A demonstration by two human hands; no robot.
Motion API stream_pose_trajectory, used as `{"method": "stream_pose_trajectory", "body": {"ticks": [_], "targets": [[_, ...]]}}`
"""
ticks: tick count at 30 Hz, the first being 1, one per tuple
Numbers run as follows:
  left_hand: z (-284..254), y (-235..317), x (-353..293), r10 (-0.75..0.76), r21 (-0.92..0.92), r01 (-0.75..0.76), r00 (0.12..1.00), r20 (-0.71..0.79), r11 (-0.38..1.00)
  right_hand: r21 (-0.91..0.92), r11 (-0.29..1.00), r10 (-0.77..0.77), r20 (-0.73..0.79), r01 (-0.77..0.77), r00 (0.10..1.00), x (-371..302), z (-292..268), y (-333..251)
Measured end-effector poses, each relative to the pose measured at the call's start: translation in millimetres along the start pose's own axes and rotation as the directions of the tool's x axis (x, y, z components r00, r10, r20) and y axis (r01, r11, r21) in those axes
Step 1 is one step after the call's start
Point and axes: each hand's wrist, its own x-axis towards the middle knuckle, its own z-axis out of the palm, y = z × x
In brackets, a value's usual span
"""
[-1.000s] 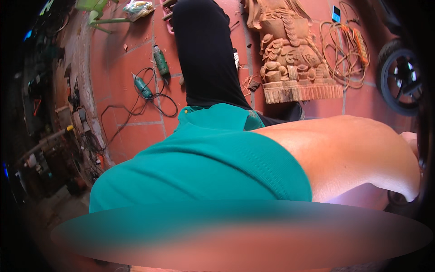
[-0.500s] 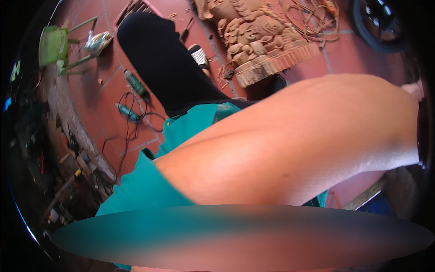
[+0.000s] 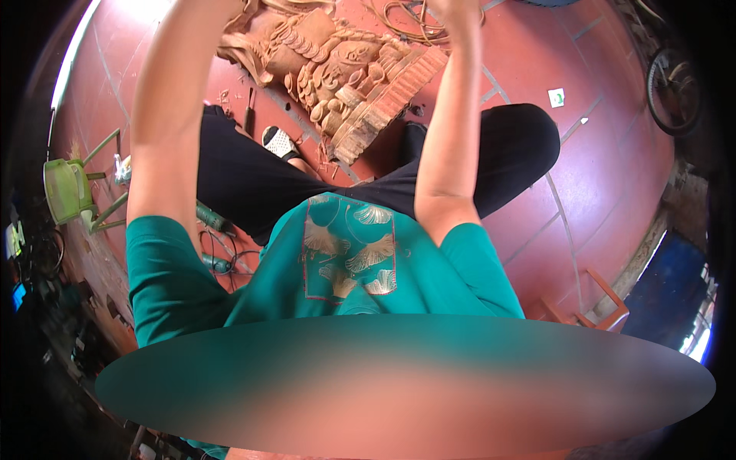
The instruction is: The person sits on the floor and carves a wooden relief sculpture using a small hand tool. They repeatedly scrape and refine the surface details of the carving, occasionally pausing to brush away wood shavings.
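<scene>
Both my arms stretch away from me toward the upper edge. My left forearm [image 3: 172, 100] runs past the left side of a carved brown wooden sculpture [image 3: 337, 69], and its hand lies beyond the frame. On the sculpture's right, only the base of my right hand [image 3: 454, 11] shows at the top edge; its fingers are cut off. Whether either hand holds anything is hidden. The sculpture lies tilted on the floor in front of my legs, with rounded carved shapes and a ridged base.
Coiled cord [image 3: 406, 23] lies behind the sculpture. A slim dark tool [image 3: 249, 113] rests left of it. Green power tools [image 3: 213, 218] with black cables and a green stool [image 3: 67, 188] stand at left. A wheel [image 3: 675, 92] is far right, above a wooden frame [image 3: 609, 303].
My view has swung, so the sculpture appears further left. The forearm that crossed the picture has swung away, and both arms now reach toward the top edge.
</scene>
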Motion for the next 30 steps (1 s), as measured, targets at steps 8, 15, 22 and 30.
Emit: {"method": "stream_pose_trajectory", "body": {"ticks": [8, 15, 22, 30], "targets": [[31.0, -135.1, -168.7, -0.398, -0.004, 0.399, 0.914, 0.084, 0.917, -0.200, 0.867, 0.452, -0.070, -0.456, 0.889, -45.6, 33.4, 84.0], [72.6, -108.0, -190.5, -0.436, 0.356, 0.334, 0.862, 0.259, 0.873, -0.385, 0.741, 0.620, 0.074, -0.551, 0.781, -63.8, 38.7, 105.1], [88.9, -98.9, -198.1, -0.414, 0.418, 0.273, 0.861, 0.296, 0.866, -0.438, 0.715, 0.625, 0.050, -0.546, 0.779, -60.9, 37.9, 86.2], [107.9, -86.3, -191.9, -0.448, 0.594, 0.169, 0.818, 0.360, 0.787, -0.452, 0.699, 0.633, 0.029, -0.555, 0.774, -58.4, 40.5, 81.9]]}}
